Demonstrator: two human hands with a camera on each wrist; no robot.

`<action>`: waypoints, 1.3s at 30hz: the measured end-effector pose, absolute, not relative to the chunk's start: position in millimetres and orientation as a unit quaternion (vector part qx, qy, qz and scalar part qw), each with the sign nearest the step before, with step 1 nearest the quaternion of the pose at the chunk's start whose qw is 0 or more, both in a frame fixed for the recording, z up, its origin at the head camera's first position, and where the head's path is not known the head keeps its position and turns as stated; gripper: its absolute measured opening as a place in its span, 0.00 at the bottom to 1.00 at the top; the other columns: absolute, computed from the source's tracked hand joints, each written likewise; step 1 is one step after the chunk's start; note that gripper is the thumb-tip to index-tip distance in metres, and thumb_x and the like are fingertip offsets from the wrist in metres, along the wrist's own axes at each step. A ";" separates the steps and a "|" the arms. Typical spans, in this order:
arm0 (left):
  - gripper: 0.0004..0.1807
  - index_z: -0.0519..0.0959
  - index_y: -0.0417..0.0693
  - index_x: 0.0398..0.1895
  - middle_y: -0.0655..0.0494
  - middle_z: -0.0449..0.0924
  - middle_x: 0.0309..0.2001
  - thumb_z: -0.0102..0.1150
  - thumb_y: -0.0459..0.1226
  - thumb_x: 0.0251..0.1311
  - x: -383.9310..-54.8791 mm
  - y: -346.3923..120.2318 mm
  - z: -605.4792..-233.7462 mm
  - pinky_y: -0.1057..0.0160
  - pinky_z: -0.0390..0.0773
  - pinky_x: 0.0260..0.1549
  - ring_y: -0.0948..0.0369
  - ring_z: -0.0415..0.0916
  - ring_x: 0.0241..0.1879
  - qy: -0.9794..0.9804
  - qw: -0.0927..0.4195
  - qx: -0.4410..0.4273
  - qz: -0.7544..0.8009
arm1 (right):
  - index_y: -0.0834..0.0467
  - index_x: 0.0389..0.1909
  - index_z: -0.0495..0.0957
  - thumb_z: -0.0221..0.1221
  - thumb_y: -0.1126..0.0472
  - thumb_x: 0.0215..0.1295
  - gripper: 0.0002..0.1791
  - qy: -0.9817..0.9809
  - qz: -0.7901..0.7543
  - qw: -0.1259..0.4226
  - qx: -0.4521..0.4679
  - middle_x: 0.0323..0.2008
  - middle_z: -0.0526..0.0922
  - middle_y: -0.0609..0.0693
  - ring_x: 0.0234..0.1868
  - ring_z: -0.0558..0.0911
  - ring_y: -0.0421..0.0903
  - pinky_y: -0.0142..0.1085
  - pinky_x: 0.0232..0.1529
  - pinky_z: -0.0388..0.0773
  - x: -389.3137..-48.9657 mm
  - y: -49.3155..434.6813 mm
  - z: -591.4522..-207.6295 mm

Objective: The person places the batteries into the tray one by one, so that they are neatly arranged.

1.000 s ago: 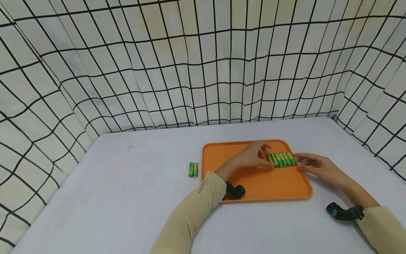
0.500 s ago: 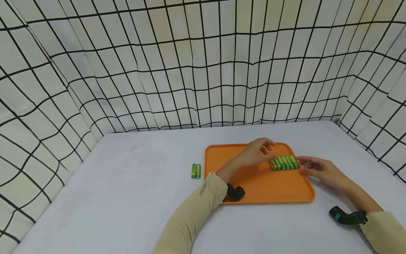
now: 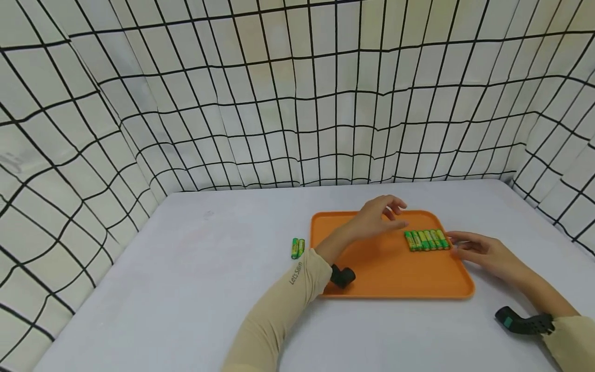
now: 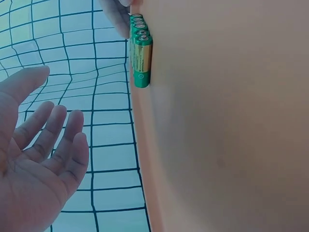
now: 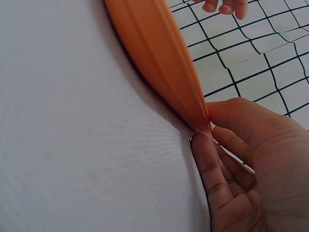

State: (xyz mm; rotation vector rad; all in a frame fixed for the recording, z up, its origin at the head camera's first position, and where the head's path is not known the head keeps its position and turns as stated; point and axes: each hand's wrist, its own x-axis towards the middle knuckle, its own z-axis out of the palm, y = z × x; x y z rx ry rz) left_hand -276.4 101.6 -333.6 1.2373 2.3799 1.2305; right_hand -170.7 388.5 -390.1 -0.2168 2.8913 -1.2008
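Several green-and-yellow batteries [image 3: 426,240] lie side by side in a row on the orange tray [image 3: 395,279], near its right rim. My left hand [image 3: 374,219] hovers over the tray, left of the row, its fingers spread and holding nothing. In the left wrist view this hand [image 4: 41,159] is apart from the batteries [image 4: 142,60]. At the tray's right edge, my right hand [image 3: 485,253] touches the rim with its fingertips. The right wrist view shows this hand [image 5: 251,164] with its tips against the tray's rim [image 5: 181,92].
Two more batteries [image 3: 297,248] lie on the white table [image 3: 186,289], just left of the tray. A wall of white cloth with a black grid [image 3: 302,103] surrounds the table's back and sides. Dark devices [image 3: 522,321] are strapped on both wrists.
My left hand has moved away from the left end of the battery row, up and to the left. The right hand stays at the tray's edge. The head view has shifted slightly.
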 end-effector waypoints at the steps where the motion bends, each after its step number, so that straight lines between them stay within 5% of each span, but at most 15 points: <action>1: 0.22 0.72 0.43 0.59 0.45 0.76 0.52 0.63 0.39 0.64 -275.9 99.5 -332.0 0.76 0.73 0.43 0.64 0.75 0.44 0.802 0.093 0.419 0.415 | 0.62 0.67 0.68 0.60 0.51 0.69 0.30 0.922 -0.381 0.002 -0.069 0.53 0.78 0.41 0.43 0.76 0.25 0.19 0.43 0.71 -170.6 388.8 -390.1; 7: 0.22 0.73 0.42 0.58 0.47 0.76 0.52 0.63 0.39 0.64 -272.8 86.1 -323.3 0.76 0.73 0.41 0.64 0.75 0.43 0.803 0.083 0.424 0.410 | 0.61 0.68 0.68 0.60 0.50 0.69 0.31 0.927 -0.370 0.005 -0.064 0.55 0.78 0.46 0.43 0.75 0.24 0.19 0.42 0.70 -171.7 389.1 -391.1; 16: 0.22 0.73 0.43 0.58 0.45 0.76 0.52 0.63 0.41 0.64 -272.2 68.1 -319.1 0.77 0.74 0.42 0.65 0.75 0.44 0.809 0.086 0.418 0.404 | 0.61 0.68 0.66 0.59 0.47 0.69 0.33 0.928 -0.370 0.019 -0.052 0.49 0.70 0.24 0.42 0.74 0.21 0.19 0.40 0.70 -171.3 390.4 -392.1; 26: 0.21 0.73 0.45 0.57 0.48 0.76 0.50 0.63 0.41 0.64 -271.0 41.2 -311.2 0.75 0.72 0.42 0.63 0.75 0.46 0.816 0.079 0.418 0.390 | 0.63 0.68 0.65 0.58 0.48 0.70 0.34 0.926 -0.372 0.027 -0.054 0.45 0.68 0.18 0.42 0.73 0.20 0.18 0.38 0.68 -172.2 391.5 -392.5; 30: 0.21 0.73 0.45 0.57 0.50 0.76 0.49 0.63 0.42 0.64 -272.6 28.3 -310.8 0.73 0.72 0.43 0.62 0.75 0.48 0.820 0.082 0.415 0.386 | 0.64 0.70 0.63 0.57 0.45 0.69 0.37 0.931 -0.361 0.040 -0.034 0.54 0.77 0.39 0.41 0.71 0.19 0.22 0.39 0.69 -173.9 388.9 -395.2; 34: 0.21 0.74 0.47 0.56 0.51 0.76 0.49 0.64 0.43 0.64 -274.1 12.8 -311.3 0.72 0.73 0.43 0.63 0.74 0.48 0.828 0.081 0.402 0.381 | 0.65 0.70 0.62 0.57 0.43 0.69 0.39 0.935 -0.352 0.048 -0.020 0.63 0.70 0.67 0.39 0.70 0.18 0.32 0.43 0.73 -175.3 386.8 -398.6; 39: 0.21 0.74 0.46 0.56 0.50 0.77 0.49 0.63 0.43 0.64 -277.3 -5.3 -312.3 0.71 0.73 0.43 0.64 0.74 0.47 0.835 0.071 0.390 0.380 | 0.65 0.71 0.60 0.56 0.42 0.69 0.40 0.935 -0.351 0.052 -0.016 0.64 0.68 0.69 0.38 0.68 0.16 0.46 0.48 0.74 -177.7 386.4 -398.8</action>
